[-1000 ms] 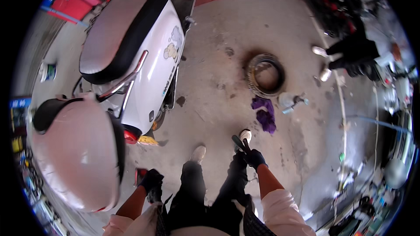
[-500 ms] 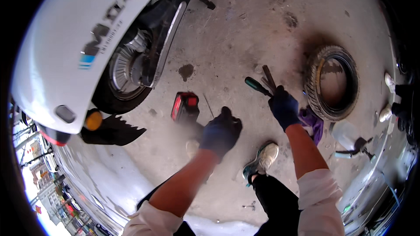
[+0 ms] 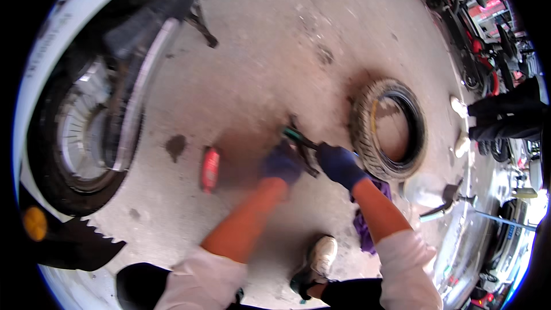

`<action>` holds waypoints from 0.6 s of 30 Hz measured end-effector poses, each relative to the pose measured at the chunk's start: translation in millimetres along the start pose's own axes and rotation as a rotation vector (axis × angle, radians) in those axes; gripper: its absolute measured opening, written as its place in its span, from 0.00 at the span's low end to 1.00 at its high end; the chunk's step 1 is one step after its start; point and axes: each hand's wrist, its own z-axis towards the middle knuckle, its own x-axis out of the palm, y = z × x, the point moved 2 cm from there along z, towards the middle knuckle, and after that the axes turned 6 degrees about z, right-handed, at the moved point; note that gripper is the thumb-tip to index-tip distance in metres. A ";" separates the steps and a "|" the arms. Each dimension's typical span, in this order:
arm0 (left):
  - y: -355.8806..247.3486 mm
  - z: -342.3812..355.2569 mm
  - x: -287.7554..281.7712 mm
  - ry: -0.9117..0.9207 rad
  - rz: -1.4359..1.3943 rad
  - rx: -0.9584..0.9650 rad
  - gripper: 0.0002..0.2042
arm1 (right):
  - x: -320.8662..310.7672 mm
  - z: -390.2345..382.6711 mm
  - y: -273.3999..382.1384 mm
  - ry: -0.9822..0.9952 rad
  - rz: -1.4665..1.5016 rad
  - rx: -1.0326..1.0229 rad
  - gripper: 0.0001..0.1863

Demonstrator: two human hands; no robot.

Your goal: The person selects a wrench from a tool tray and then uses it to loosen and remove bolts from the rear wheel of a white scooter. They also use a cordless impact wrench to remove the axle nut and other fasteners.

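Note:
My gloved right hand (image 3: 340, 165) is closed round the shaft end of a green-handled screwdriver (image 3: 293, 134), whose handle points left. At the same spot a dark metal bar (image 3: 307, 161) slants between my two hands. My gloved left hand (image 3: 282, 163) has its fingers closed at this bar, though motion blurs them. A red and black tool (image 3: 210, 170), perhaps a cordless one, sits on the floor to the left, apart from both hands. A worn tyre (image 3: 367, 132) lies on the floor beyond my right hand.
At the left stands a white scooter with a bare-hubbed wheel (image 3: 80, 132). A purple cloth (image 3: 364, 232) lies under my right forearm, near a clear plastic container (image 3: 426, 192). Another person's legs (image 3: 499, 115) and parked two-wheelers (image 3: 473, 40) are at the right.
My view has swung right. My hands have come together, and the screwdriver and bar from my right hand are now between them. The red tool lies farther from my left hand.

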 end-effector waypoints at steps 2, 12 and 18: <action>-21.6 -11.9 18.2 -0.294 0.016 0.137 0.29 | 7.6 -31.6 -43.7 -0.271 -0.008 -0.100 0.12; -73.5 -59.5 -172.5 -0.110 -0.521 0.663 0.11 | -156.4 20.7 84.6 -0.656 1.559 -0.123 0.19; -61.9 -83.9 -259.4 -0.362 0.145 0.697 0.09 | -266.2 8.6 97.7 -0.739 1.117 -0.039 0.21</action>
